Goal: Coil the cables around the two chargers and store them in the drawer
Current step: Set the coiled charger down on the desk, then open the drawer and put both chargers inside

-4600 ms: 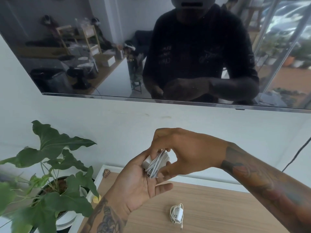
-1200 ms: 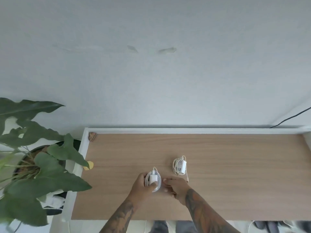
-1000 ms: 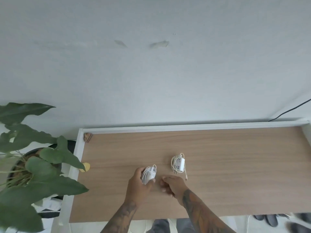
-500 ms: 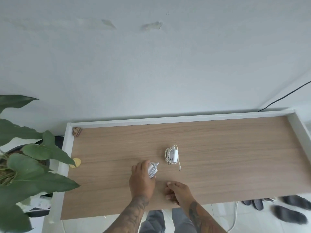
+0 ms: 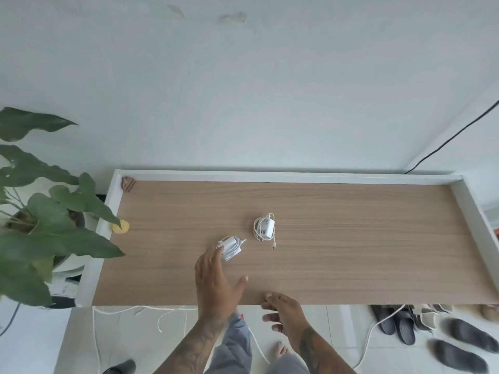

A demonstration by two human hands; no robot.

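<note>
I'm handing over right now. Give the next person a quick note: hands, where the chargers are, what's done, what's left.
Left hand: open, fingertips at the near charger, not gripping it.
Right hand: open, at the cabinet top's front edge, holding nothing.
Far charger lies apart, one cable end trailing.
Done: both cables coiled, both chargers on the top.
Left: put both in the drawer, which is not in view.

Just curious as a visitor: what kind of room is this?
Probably a home, perhaps near an entry: a potted plant beside a wooden cabinet top, with shoes on the tiled floor.
</note>
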